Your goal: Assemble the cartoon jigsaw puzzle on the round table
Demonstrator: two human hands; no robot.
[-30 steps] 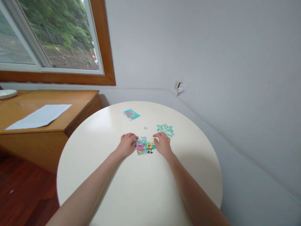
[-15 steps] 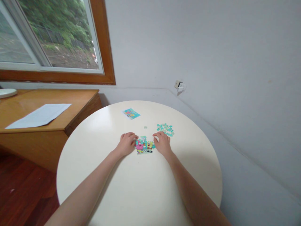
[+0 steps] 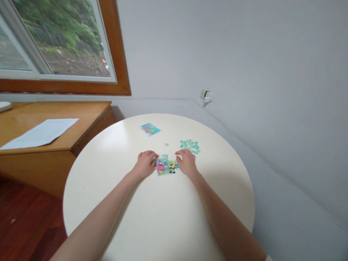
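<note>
A partly joined jigsaw puzzle [image 3: 165,167] with pink and yellow cartoon figures lies flat on the white round table [image 3: 160,214]. My left hand [image 3: 146,164] rests at its left edge, fingers bent and apart, the fingertips at or on the border pieces. On the other side is my right hand [image 3: 187,162], its thumb and index finger spread with a gap between them, close to the right edge. Nothing shows between the fingers of either hand. Just beyond the right hand lies a cluster of loose green puzzle pieces [image 3: 191,145]. One single piece [image 3: 166,144] sits behind the puzzle.
A small picture card [image 3: 150,129] with the same figures lies toward the back of the table. To the left stands a wooden desk [image 3: 92,108] with a white sheet [image 3: 43,133] on it. A wall socket with a plug [image 3: 207,95] is beyond the table.
The whole view has shifted slightly. Both hands keep nearly the same places beside the puzzle, and the pieces show no clear movement.
</note>
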